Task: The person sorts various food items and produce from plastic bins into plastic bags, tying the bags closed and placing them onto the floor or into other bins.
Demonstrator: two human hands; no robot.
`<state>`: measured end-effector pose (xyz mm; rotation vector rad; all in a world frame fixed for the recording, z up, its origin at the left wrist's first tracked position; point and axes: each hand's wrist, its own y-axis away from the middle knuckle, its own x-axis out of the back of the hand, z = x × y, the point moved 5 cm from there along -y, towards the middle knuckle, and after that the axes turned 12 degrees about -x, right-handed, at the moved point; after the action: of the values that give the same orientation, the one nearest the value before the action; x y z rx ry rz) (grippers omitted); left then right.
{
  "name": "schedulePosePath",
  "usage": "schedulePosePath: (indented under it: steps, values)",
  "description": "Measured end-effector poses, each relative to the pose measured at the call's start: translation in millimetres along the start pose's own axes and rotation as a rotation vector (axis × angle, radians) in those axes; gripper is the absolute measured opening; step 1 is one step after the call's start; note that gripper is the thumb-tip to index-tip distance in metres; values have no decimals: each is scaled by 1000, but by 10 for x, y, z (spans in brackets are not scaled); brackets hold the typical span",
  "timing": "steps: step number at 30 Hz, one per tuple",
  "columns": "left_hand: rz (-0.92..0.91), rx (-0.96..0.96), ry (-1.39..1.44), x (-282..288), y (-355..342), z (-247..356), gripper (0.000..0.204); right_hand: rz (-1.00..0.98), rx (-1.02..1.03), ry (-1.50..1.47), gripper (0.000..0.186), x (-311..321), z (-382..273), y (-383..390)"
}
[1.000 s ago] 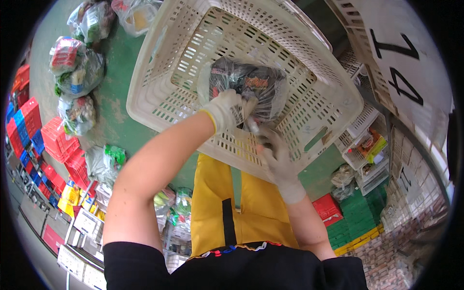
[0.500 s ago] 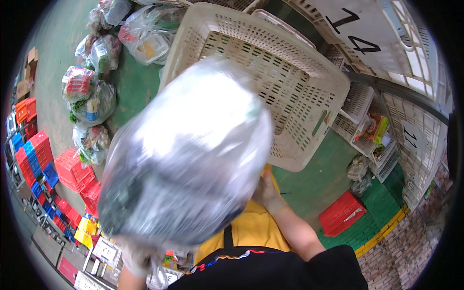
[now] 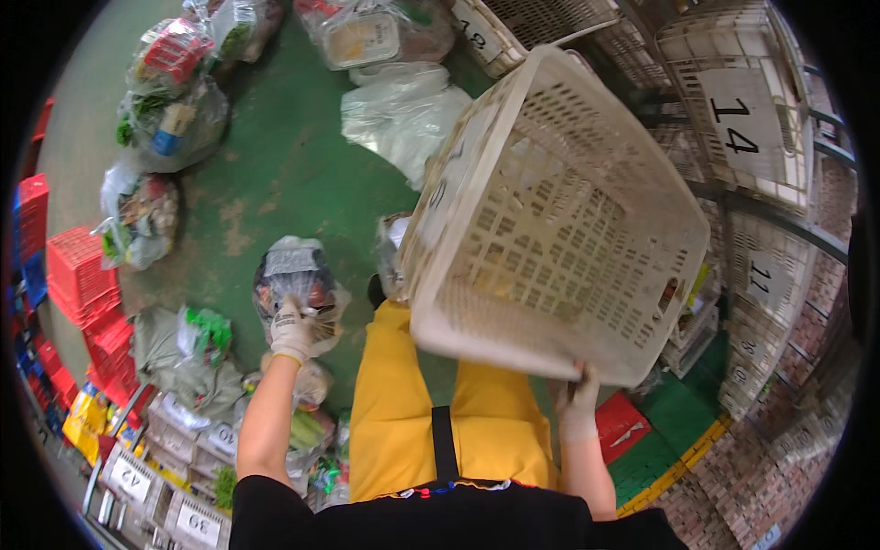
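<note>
Left hand (image 3: 291, 328), white-gloved, fingers pinching clear plastic bag with dark contents (image 3: 298, 260), left over green floor (image 3: 293, 183); resting or lifted, cannot tell. Right hand (image 3: 577, 401), gloved: fingers gripping near rim of tilted off-white slotted plastic crate (image 3: 513, 341).

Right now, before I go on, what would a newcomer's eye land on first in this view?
Probably the big white slotted basket, tilted right of centre, with the right hand at its lower rim. Next, perhaps, the bright yellow trousers at bottom centre. Left of them, the gloved left hand is on a clear bag with dark contents on the green floor.
</note>
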<state>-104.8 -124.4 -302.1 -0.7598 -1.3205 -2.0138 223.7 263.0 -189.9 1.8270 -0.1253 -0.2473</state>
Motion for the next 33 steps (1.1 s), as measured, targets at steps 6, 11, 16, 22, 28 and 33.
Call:
schedulePosePath:
  steps: [6,11,16,22,28,33]
  values:
    - [-269,-89,-122,-1107,-255,-639,33,-9,-3,74,41,367,22,952]
    - [-292,112,1725,-1455,-458,-175,48,-56,321,168,55,-10,-199,1858]
    - [-567,-554,1890,1199,1111,1970,103,-154,429,263,51,122,-657,2509]
    - [-44,-823,1506,2424,1917,3059,71,-536,1037,616,62,-1088,-1651,4296]
    - [154,-1111,1811,3574,1937,4594,49,-510,1538,801,24,-2284,-3028,5649]
    - [257,-1273,1781,4072,2194,5655,35,49,2334,962,43,-2980,-3593,6401]
